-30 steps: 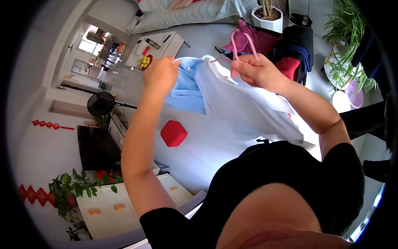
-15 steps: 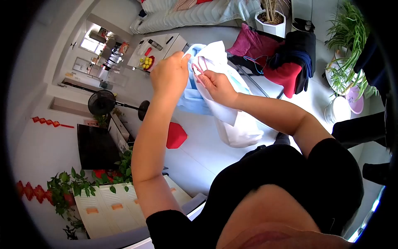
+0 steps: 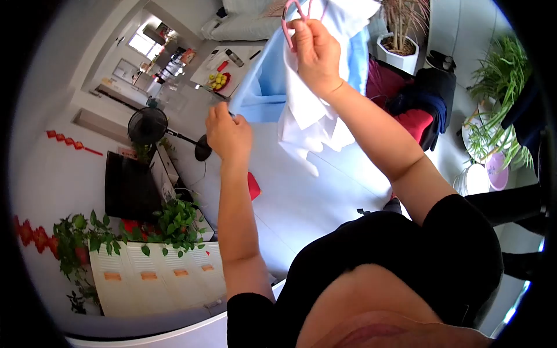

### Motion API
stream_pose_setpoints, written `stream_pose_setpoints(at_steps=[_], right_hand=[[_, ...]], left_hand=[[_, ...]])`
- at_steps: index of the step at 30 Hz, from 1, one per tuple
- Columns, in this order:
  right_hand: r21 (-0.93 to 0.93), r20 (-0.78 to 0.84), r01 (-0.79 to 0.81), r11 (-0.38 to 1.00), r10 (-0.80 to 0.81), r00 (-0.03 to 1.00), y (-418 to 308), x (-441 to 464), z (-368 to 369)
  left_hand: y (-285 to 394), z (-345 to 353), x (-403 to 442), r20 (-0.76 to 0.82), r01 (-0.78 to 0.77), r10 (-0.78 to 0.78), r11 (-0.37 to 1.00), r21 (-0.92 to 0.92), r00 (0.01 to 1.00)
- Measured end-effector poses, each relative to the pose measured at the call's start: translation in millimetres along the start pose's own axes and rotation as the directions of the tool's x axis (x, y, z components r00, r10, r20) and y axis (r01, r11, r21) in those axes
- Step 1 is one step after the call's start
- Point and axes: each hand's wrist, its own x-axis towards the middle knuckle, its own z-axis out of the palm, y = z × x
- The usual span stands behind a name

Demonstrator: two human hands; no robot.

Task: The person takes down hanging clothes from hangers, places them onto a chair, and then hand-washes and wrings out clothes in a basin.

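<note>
In the head view, the person's right hand (image 3: 319,58) is gripping a pink hanger (image 3: 285,26) near the upper edge, thumb and fingers closing round its frame; this raised hold is probably serving to let the fabric hang clear of the floor (image 3: 333,185). The left hand (image 3: 229,134) is curling its fingers, and their tips are apparently pinching the edge of the light-blue cloth (image 3: 261,107), though the exact contact is hiding behind the knuckles. With the hands standing well apart, the blue edge is running slantwise between them, which is presumably helping to spread the material open. The cloth is occupying the space in front of the person, above the floor and before the low table (image 3: 200,72). It is looking pale, thin and smooth, with soft folds showing in the blue. The white cloth (image 3: 301,95) is lying against it below the right hand, drooping in loose, crumpled points; whether both colours are belonging to one garment, I cannot tell. Beyond the right forearm, dark and red clothes (image 3: 415,122) are lying heaped, well apart from the left hand.
</note>
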Motion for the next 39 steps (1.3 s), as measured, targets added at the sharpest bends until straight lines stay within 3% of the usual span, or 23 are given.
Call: stream_pose_setpoints(at_steps=[2,3,4,6,8,9,10,11,12,14,15,18,24,27,28,29,30,31,33,34,35,37,39], right_hand=[[0.023,0.043,0.094,0.995,-0.094,0.995,-5,9,6],[0.027,0.083,0.144,0.989,-0.146,0.986,-2,12,9],[0.037,0.093,0.148,0.988,-0.151,0.984,0,11,10],[0.027,0.138,0.229,0.973,-0.231,0.963,4,12,10],[-0.044,0.225,0.237,0.97,-0.222,0.949,8,17,1],[-0.032,0.255,0.243,0.969,-0.227,0.94,7,20,-2],[-0.024,0.285,0.246,0.969,-0.229,0.931,7,22,-6],[-0.004,0.371,0.175,0.985,-0.161,0.914,10,25,-11],[-0.006,0.375,0.176,0.984,-0.161,0.913,11,25,-14],[-0.002,0.4,0.245,0.969,-0.224,0.888,12,24,-18],[-0.021,0.449,0.181,0.983,-0.152,0.88,14,25,-17],[-0.012,0.4,0.056,0.998,-0.046,0.916,12,24,-19],[-0.08,0.259,0.169,0.982,-0.144,0.955,11,35,-18],[-0.169,0.244,0.149,0.974,-0.105,0.964,31,35,-16],[-0.213,0.199,0.252,0.944,-0.211,0.957,42,32,-14],[-0.17,0.156,0.276,0.946,-0.25,0.955,39,29,-13],[-0.129,0.114,0.298,0.946,-0.284,0.952,34,22,-12],[-0.092,0.085,0.306,0.948,-0.299,0.951,33,20,-14],[-0.028,0.11,0.139,0.99,-0.135,0.985,30,7,-26],[0.013,0.114,0.082,0.997,-0.083,0.99,30,0,-31],[0.011,0.121,0.072,0.997,-0.072,0.99,25,-8,-34],[0.028,0.137,0.022,0.999,-0.026,0.99,11,-28,-41],[-0.03,0.271,-0.169,0.985,0.17,0.947,-8,-42,-54]], left_hand=[[-19,28,-3,-0.005,0.359,-0.414,0.795,-0.49,0.91],[-21,29,-1,-0.013,0.368,-0.428,0.792,-0.487,0.904],[-22,30,1,0.021,0.398,-0.505,0.654,-0.643,0.863],[-20,34,5,0.125,0.38,-0.616,0.304,-0.873,0.778],[-19,37,8,0.267,0.274,-0.661,-0.096,-0.957,0.702],[-22,32,8,0.267,0.272,-0.666,-0.099,-0.957,0.697],[-25,21,8,0.01,0.23,-0.45,0.439,-0.868,0.893],[-28,12,10,-0.101,0.018,-0.089,0.832,-0.555,0.991],[-31,9,15,-0.1,0.022,-0.093,0.83,-0.558,0.991],[-37,4,26,0.107,-0.003,0.022,0.984,-0.177,0.994],[-40,-4,32,0.188,-0.006,0.02,0.997,-0.076,0.982],[-48,-8,35,0.2,-0.064,0.063,0.998,0.001,0.978],[-22,2,-11,0.376,-0.06,0.026,0.995,0.08,0.926],[33,-5,-54,0.525,-0.058,0.25,0.933,-0.354,0.814],[58,-11,-69,0.604,0.038,0.342,0.85,-0.525,0.72],[78,-24,-85,0.458,-0.053,0.514,0.705,-0.707,0.725],[92,-51,-79,0.398,-0.104,0.656,0.589,-0.802,0.641],[96,-68,-72,0.276,-0.197,0.701,0.514,-0.835,0.658],[82,-67,-55,-0.031,-0.331,0.457,0.595,-0.733,0.889],[72,-72,-35,-0.047,-0.239,0.318,0.602,-0.762,0.947],[59,-68,-21,-0.093,-0.209,0.206,0.666,-0.716,0.974],[56,-63,11,-0.224,-0.308,0.218,0.772,-0.557,0.95],[78,-50,17,-0.155,-0.302,0.261,0.769,-0.563,0.953]])
